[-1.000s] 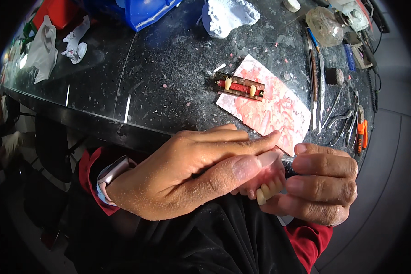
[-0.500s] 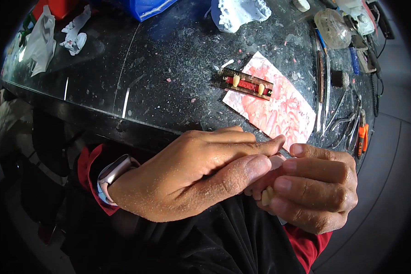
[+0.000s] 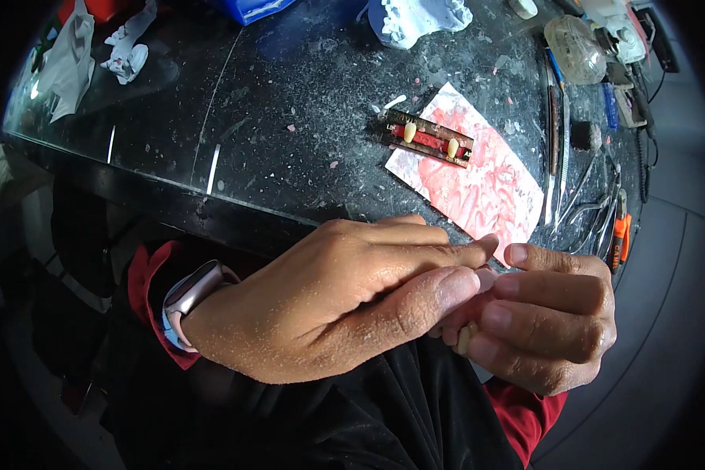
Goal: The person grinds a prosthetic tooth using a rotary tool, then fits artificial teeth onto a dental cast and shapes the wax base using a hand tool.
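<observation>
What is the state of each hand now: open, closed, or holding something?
Left hand: closed, holding the pink denture.
Right hand: closed, holding the same pink denture.

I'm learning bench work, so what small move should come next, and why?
Perhaps ease the fingers of the right hand slightly aside while the left hand steadies the pink denture: those fingers cover much of it, leaving few pale teeth visible, and the left thumb lies against it.

The sleeves (image 3: pixel 528 417) are deep red, the draped garment (image 3: pixel 384 415) black. A watch (image 3: pixel 196 290) with a rounded, pinkish metal case and pale blue band (image 3: pixel 172 332) adjoins the left hand (image 3: pixel 352 298), speckled with fine grains (image 3: pixel 270 364).
</observation>
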`<state>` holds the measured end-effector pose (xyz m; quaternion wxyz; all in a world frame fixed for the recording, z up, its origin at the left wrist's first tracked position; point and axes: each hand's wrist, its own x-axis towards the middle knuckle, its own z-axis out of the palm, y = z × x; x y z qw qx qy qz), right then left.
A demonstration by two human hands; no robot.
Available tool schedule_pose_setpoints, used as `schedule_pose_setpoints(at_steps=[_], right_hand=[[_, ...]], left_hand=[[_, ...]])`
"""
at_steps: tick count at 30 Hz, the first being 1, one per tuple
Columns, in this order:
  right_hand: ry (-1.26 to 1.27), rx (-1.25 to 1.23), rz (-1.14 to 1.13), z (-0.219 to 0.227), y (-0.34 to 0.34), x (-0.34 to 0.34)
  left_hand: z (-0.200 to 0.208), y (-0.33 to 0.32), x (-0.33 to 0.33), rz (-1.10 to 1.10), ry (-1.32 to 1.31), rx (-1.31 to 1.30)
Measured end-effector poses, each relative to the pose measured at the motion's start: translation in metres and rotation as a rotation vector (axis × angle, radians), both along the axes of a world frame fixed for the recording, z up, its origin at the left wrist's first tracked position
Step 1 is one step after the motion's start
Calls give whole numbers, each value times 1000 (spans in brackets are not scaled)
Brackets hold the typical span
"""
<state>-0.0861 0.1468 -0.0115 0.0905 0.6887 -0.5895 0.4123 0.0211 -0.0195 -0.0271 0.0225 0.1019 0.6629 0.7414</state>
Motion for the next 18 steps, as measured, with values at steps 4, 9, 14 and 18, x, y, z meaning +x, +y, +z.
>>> schedule_pose_setpoints(at_steps=[4, 9, 14, 18], right_hand=[[7, -28, -1, -4, -1, -1], [-76, -89, -14, -10, -7, 0], [-179, -169, -2, -15, -9, 0], [-132, -166, -7, -13, -10, 0]], left_hand=[[-2, 1, -1, 19, 34, -1], [1, 1, -1, -9, -19, 45], [2, 3, -2, -20, -55, 98], [1, 2, -1, 12, -5, 43]])
